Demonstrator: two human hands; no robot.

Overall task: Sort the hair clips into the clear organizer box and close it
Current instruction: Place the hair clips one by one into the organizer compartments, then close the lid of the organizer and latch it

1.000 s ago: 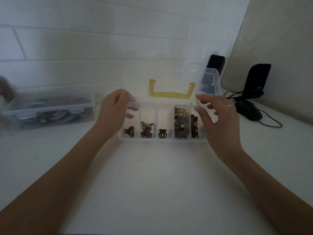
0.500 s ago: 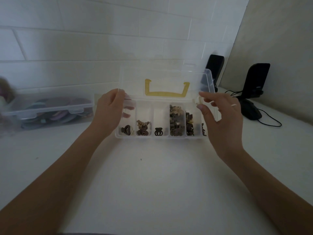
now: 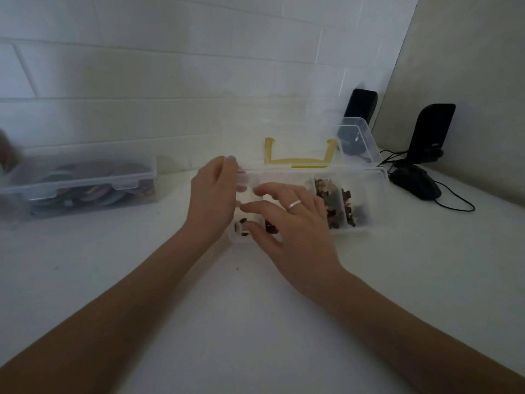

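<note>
The clear organizer box lies on the white table with its lid raised; a yellow handle shows through the lid. Brown hair clips fill the right compartments, and a small dark clip sits in the front left one. My left hand grips the box's left end, fingertips at the lid's edge. My right hand, wearing a ring, is spread over the left and middle compartments with fingers apart, thumb at the front rim. It hides the clips beneath it.
A clear lidded bin with coloured round items stands at the left by the tiled wall. Two black speakers and a black mouse with its cable sit at the back right, near a beige panel.
My right hand left the box's right end and moved left across the compartments, close to my left hand. The left hand stays on the left end.
</note>
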